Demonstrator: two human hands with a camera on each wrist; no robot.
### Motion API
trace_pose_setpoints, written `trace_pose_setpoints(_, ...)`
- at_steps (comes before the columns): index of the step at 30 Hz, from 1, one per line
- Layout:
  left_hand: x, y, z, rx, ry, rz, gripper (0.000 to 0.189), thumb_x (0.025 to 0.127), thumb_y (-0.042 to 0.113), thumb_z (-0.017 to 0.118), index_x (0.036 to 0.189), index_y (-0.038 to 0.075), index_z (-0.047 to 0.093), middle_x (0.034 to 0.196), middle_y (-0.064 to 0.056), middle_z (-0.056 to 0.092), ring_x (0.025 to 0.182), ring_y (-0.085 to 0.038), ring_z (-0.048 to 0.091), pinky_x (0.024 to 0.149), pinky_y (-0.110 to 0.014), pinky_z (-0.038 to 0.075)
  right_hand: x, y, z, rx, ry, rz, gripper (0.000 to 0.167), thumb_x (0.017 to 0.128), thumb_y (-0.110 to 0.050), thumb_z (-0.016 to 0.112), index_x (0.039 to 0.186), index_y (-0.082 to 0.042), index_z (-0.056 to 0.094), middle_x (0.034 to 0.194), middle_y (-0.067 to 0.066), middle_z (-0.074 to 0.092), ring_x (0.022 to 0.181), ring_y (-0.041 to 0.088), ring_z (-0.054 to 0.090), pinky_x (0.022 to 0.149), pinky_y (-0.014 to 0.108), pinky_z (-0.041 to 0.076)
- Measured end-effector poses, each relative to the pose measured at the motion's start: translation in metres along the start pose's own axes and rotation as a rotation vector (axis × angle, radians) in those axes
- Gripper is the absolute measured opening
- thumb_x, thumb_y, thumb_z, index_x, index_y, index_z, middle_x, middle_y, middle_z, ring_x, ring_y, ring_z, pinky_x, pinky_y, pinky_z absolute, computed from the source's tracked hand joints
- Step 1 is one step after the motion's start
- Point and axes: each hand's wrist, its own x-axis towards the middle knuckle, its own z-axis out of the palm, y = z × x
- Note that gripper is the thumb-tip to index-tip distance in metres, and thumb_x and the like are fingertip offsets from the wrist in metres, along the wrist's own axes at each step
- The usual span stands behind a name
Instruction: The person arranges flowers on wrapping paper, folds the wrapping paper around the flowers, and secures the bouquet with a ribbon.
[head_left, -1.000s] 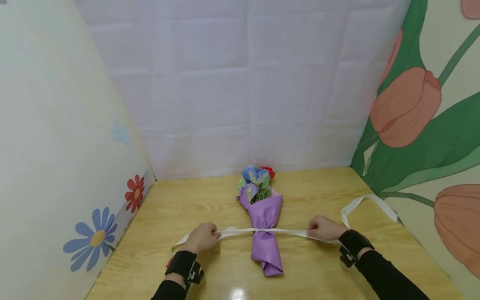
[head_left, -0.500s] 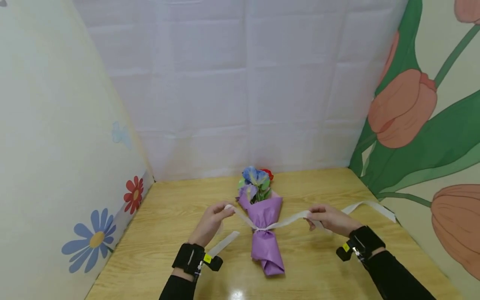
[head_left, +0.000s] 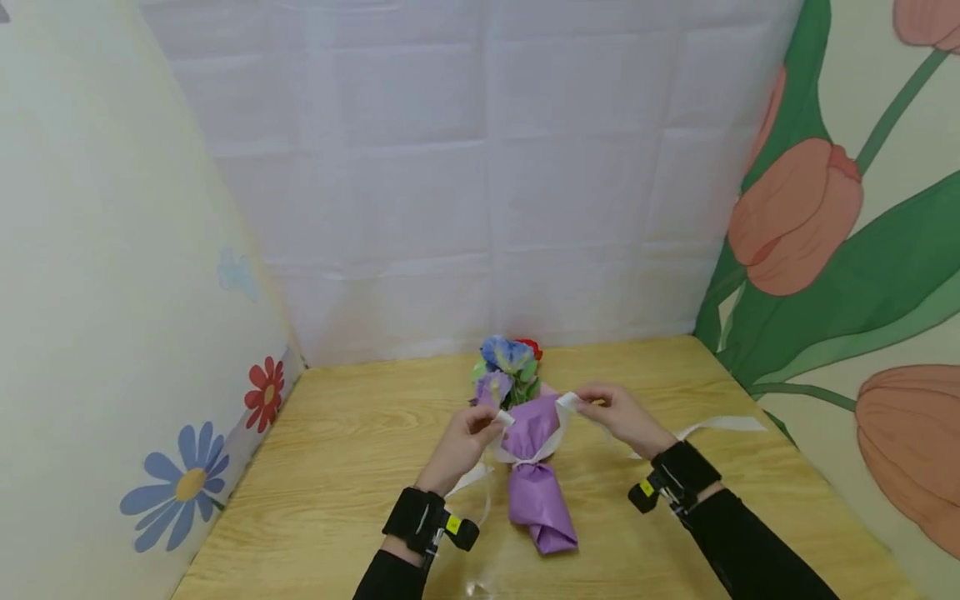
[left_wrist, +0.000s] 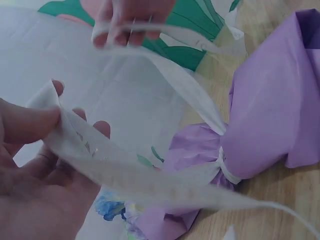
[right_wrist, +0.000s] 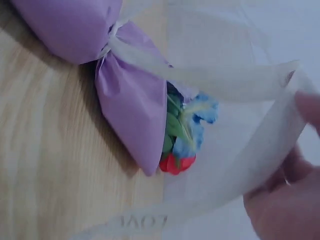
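A bouquet of blue, purple and red flowers [head_left: 508, 357] lies on the table, wrapped in purple paper [head_left: 542, 504]. White ribbon [head_left: 560, 425] is cinched round the paper's narrow middle, and both its lengths rise from there. My left hand [head_left: 459, 446] pinches one length between thumb and fingers, up and left of the tied waist. On the other side my right hand [head_left: 622, 415] pinches the second length, folded over at the fingertips. In the right wrist view, printed letters show on the hanging ribbon [right_wrist: 142, 220]. Both hands are raised above the bouquet, apart from each other.
The light wooden table [head_left: 360, 467] meets a white sheet [head_left: 390, 208] at the back. Painted walls stand on both sides, with tulips [head_left: 798, 217] on the right. A loose ribbon tail [head_left: 723, 423] stretches out behind the right hand.
Both hands have lifted and come inward from a wide, taut pull on the ribbon. The lengths now curve loosely upward. The bouquet has barely moved.
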Motion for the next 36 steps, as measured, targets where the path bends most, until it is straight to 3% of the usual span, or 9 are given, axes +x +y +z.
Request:
trace_pose_setpoints(6, -0.005, -0.002, 0.025, 0.051, 0.038, 0.005, 0.017, 0.091, 0.009, 0.076, 0.102, 0.001, 0.066, 0.094, -0.011, 0.073, 0.087, -0.016, 0.066, 0.078, -0.029, 0.051, 0.033, -0.01, 0.043, -0.138, 0.181, -0.042, 0.015, 0.091, -0.007, 0.076, 0.101, 0.004, 0.077, 0.095, 0.014, 0.075, 0.083, 0.02, 0.067, 0.07, 0.029, 0.053)
trace_pose_setpoints(12, -0.004, -0.009, 0.041, -0.017, 0.093, -0.024, 0.026, 0.089, 0.006, 0.077, 0.104, -0.001, 0.057, 0.089, -0.01, 0.07, 0.087, -0.015, 0.064, 0.079, -0.029, 0.05, 0.043, -0.007, 0.068, -0.198, -0.139, -0.11, 0.019, 0.098, -0.008, 0.065, 0.111, -0.003, 0.077, 0.105, 0.011, 0.075, 0.088, 0.017, 0.067, 0.074, 0.028, 0.052)
trace_pose_setpoints(14, -0.005, -0.003, 0.041, -0.009, 0.109, -0.032, 0.026, 0.089, 0.002, 0.077, 0.104, -0.005, 0.057, 0.091, -0.014, 0.068, 0.087, -0.018, 0.063, 0.079, -0.028, 0.05, 0.039, -0.009, 0.066, -0.188, -0.197, -0.103, 0.022, 0.102, -0.01, 0.06, 0.116, -0.004, 0.076, 0.109, 0.01, 0.074, 0.091, 0.015, 0.065, 0.076, 0.029, 0.051)
trace_pose_setpoints(20, 0.003, -0.005, 0.03, 0.047, 0.161, -0.057, 0.025, 0.089, 0.01, 0.079, 0.102, -0.003, 0.061, 0.096, -0.013, 0.065, 0.087, -0.018, 0.063, 0.077, -0.026, 0.051, 0.027, -0.025, 0.05, -0.168, -0.272, -0.111, 0.022, 0.1, -0.019, 0.066, 0.112, -0.003, 0.074, 0.102, 0.005, 0.073, 0.09, 0.014, 0.064, 0.077, 0.03, 0.052)
trace_pose_setpoints(23, 0.007, -0.01, 0.026, 0.009, 0.138, -0.061, 0.027, 0.091, 0.018, 0.079, 0.103, 0.0, 0.064, 0.097, -0.007, 0.067, 0.089, -0.015, 0.065, 0.079, -0.027, 0.052, 0.022, -0.027, 0.048, -0.17, -0.277, -0.107, 0.017, 0.097, -0.015, 0.07, 0.109, -0.005, 0.075, 0.101, 0.002, 0.073, 0.09, 0.014, 0.066, 0.078, 0.029, 0.054)
trace_pose_setpoints(26, 0.01, -0.014, 0.022, -0.03, 0.095, -0.063, 0.025, 0.097, 0.017, 0.071, 0.108, -0.005, 0.065, 0.101, -0.013, 0.069, 0.092, -0.018, 0.066, 0.081, -0.031, 0.055, 0.015, -0.03, 0.047, -0.155, -0.236, -0.126, 0.013, 0.096, -0.012, 0.071, 0.105, -0.004, 0.075, 0.098, 0.002, 0.071, 0.088, 0.014, 0.065, 0.076, 0.028, 0.053)
trace_pose_setpoints(29, 0.014, -0.02, 0.018, 0.138, 0.073, -0.058, 0.021, 0.099, 0.009, 0.066, 0.112, -0.007, 0.067, 0.105, -0.019, 0.069, 0.094, -0.026, 0.066, 0.082, -0.037, 0.055, 0.007, -0.031, 0.044, -0.148, -0.197, -0.161, 0.009, 0.094, -0.008, 0.071, 0.101, -0.003, 0.075, 0.095, 0.003, 0.071, 0.084, 0.013, 0.064, 0.074, 0.027, 0.053)
trace_pose_setpoints(33, 0.017, -0.034, 0.012, 0.557, 0.039, -0.074, 0.021, 0.089, 0.003, 0.074, 0.107, -0.006, 0.069, 0.1, -0.018, 0.07, 0.091, -0.031, 0.066, 0.078, -0.042, 0.055, -0.002, -0.029, 0.041, -0.151, -0.176, -0.168, 0.007, 0.093, -0.006, 0.072, 0.098, -0.002, 0.075, 0.091, 0.002, 0.072, 0.081, 0.011, 0.064, 0.073, 0.027, 0.053)
trace_pose_setpoints(36, 0.012, -0.048, 0.006, 0.664, 0.052, -0.089, 0.011, 0.086, 0.001, 0.075, 0.095, -0.002, 0.069, 0.087, -0.011, 0.069, 0.08, -0.025, 0.064, 0.071, -0.039, 0.053, -0.005, -0.024, 0.039, -0.155, -0.176, -0.153, 0.009, 0.094, -0.007, 0.071, 0.099, -0.001, 0.074, 0.093, 0.002, 0.072, 0.083, 0.012, 0.065, 0.074, 0.027, 0.053)
